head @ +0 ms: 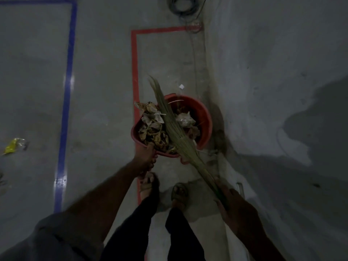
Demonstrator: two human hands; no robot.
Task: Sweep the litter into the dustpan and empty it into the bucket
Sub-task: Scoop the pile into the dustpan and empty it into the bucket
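My left hand (146,157) grips the near edge of a red dustpan (134,133) held over the left rim of a red bucket (204,117). The pan is heaped with dry leaves and crumpled paper litter (152,125). More litter lies inside the bucket. My right hand (228,196) grips the handle end of a straw broom (169,117), whose bristles lie across the pan and the bucket, pointing away from me.
The bucket stands on a grey concrete floor by a wall (273,72) on the right. Red tape (134,72) and blue tape (68,72) mark the floor. A yellow wrapper (14,146) lies at the left. Cables (185,6) coil at the top. My feet (163,189) are just behind the bucket.
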